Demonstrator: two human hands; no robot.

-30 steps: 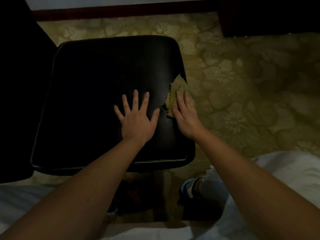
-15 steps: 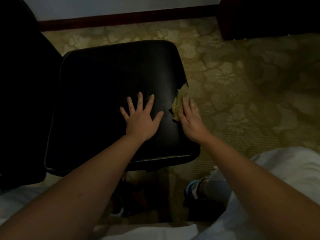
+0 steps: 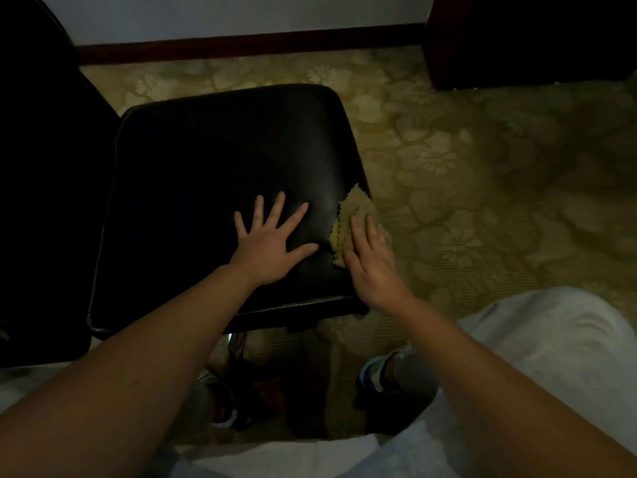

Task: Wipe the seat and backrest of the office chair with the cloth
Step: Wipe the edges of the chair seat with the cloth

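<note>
The office chair's black leather seat [image 3: 206, 174] fills the middle of the view; its dark backrest [image 3: 38, 174] stands at the left edge. My left hand [image 3: 272, 244] lies flat on the seat, fingers spread, holding nothing. A small yellow-green cloth [image 3: 353, 208] with pinked edges lies on the seat's right rim. My right hand [image 3: 372, 263] presses flat on the cloth, covering its lower part, fingers together and pointing away from me.
Patterned beige carpet [image 3: 482, 188] spreads to the right. Dark wooden furniture [image 3: 517, 36] stands at the upper right, a skirting board [image 3: 241, 46] along the far wall. My feet in shoes [image 3: 375, 374] and the chair's metal post [image 3: 234, 343] show below the seat.
The view has shifted, so the seat sits lower and further right in frame. My right hand and the cloth stay at the seat's right rim; my left hand remains flat.
</note>
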